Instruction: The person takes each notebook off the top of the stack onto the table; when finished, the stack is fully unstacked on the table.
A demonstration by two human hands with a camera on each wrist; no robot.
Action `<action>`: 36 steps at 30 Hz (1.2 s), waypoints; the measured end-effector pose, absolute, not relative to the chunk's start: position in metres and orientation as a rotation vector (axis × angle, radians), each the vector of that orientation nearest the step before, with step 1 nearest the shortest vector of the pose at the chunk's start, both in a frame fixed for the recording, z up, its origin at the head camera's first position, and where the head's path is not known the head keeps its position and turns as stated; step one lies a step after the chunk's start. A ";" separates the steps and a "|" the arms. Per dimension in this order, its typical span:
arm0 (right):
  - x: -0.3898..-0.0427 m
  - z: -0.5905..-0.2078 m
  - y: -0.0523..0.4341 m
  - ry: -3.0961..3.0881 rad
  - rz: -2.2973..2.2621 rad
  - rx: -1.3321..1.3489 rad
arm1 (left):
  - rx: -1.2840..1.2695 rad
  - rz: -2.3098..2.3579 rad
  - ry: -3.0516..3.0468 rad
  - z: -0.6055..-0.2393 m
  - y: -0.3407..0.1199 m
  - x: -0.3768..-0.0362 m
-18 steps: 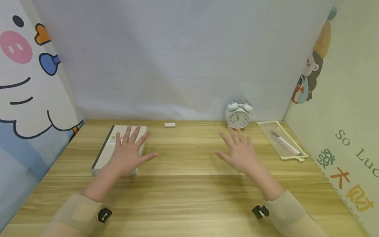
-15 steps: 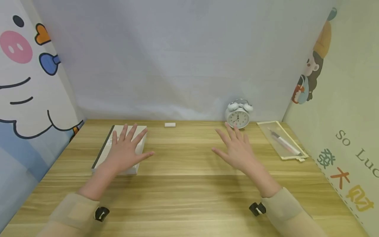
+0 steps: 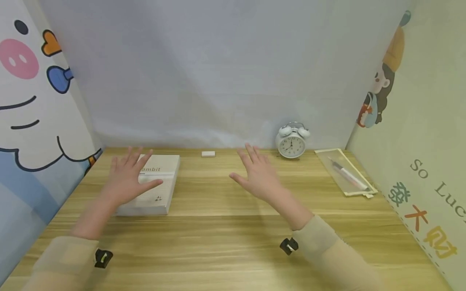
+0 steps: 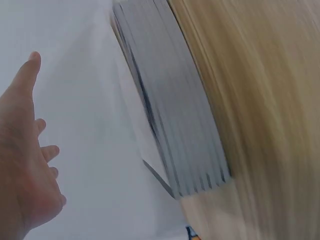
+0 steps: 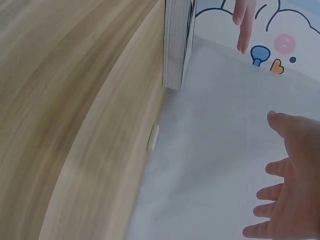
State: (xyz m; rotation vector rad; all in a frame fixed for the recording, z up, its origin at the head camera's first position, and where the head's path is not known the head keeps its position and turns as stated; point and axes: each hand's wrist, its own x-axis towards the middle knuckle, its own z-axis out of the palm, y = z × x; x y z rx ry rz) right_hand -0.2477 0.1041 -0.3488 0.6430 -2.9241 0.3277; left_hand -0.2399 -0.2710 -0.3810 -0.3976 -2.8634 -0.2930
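Observation:
A thick white book [image 3: 156, 188] lies flat on the wooden desk [image 3: 233, 234] at the left. My left hand [image 3: 127, 176] hovers over the book's left edge, fingers spread and straight, holding nothing. In the left wrist view that hand [image 4: 25, 165] is apart from the book's page edges [image 4: 170, 115]. My right hand [image 3: 256, 173] is raised over the middle of the desk, fingers spread, empty. The right wrist view shows this hand [image 5: 287, 190], the book [image 5: 177, 40] standing off to the left, and a small white eraser [image 5: 152, 137].
A white eraser [image 3: 208, 153] lies by the back wall. A white twin-bell alarm clock [image 3: 291, 142] stands at the back right. A clear pencil case [image 3: 346, 173] with a pen lies by the right wall. Cartoon-printed panels close in the desk on both sides.
Both hands have moved left. The left hand slid from over the book's middle to its left edge, uncovering the cover. The right hand left the clock for the desk's middle.

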 end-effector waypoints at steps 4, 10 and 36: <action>-0.251 -0.356 0.083 -2.888 0.407 0.722 | -0.381 -0.272 -2.849 -0.387 -0.289 -0.244; -0.253 -0.370 0.050 -2.874 0.689 0.791 | -0.385 -0.300 -2.854 -0.400 -0.313 -0.248; -0.251 -0.431 -0.062 -2.960 1.519 0.768 | -0.292 -0.485 -3.125 -0.431 -0.349 -0.254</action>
